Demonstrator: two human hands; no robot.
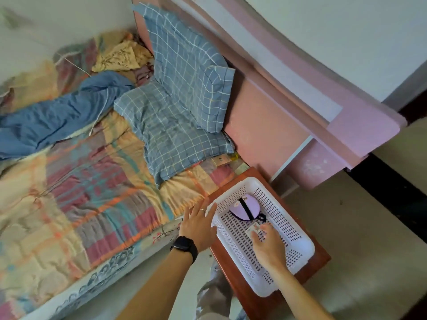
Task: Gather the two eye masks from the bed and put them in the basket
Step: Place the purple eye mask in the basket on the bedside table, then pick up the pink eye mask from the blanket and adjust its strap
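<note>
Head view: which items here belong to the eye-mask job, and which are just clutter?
Job:
- lilac eye mask with black strap, lying in the basket
- white perforated plastic basket on the red-brown wooden stand
- small patterned item at the right hand, too blurred to identify
- left hand, open by the rim

Clutter:
- two blue checked pillows
- crumpled blue sheet
- patchwork quilt

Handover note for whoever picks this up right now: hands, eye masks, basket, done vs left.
Left hand: open, empty, hovering at the bed edge beside the basket.
Right hand: inside the basket, fingers on a small patterned item; too blurred to tell if it is a mask or gripped.
Purple eye mask: lying in the basket, on the wooden stand.
Done: one mask in.
Left: confirm the second; no mask is visible on the bed.
</note>
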